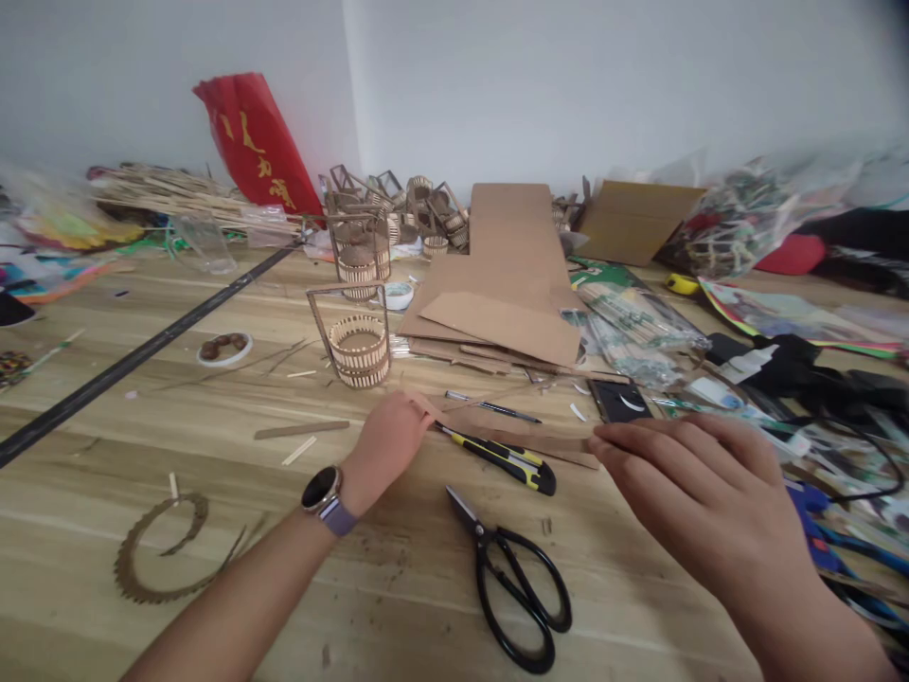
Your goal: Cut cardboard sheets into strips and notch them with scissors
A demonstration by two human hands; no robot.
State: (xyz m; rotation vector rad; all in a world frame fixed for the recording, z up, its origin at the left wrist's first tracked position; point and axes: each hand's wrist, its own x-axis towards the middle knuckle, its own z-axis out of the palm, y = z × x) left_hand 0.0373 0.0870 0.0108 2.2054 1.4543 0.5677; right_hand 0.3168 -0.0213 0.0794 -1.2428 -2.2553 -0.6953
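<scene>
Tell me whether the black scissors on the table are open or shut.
Nearly shut. The scissors lie flat on the table, blades together in one point and the two handle loops overlapping, with no hand on them.

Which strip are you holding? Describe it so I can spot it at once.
On the wooden table, look just beyond the black scissors and the yellow knife. A long brown cardboard strip spans left hand to right hand; only it is pinched at both ends.

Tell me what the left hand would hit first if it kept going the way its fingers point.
The left hand points up and right along the cardboard strip it pinches. Beyond that, probably the thin pen, then the stacked cardboard sheets; depth is hard to judge.
</scene>
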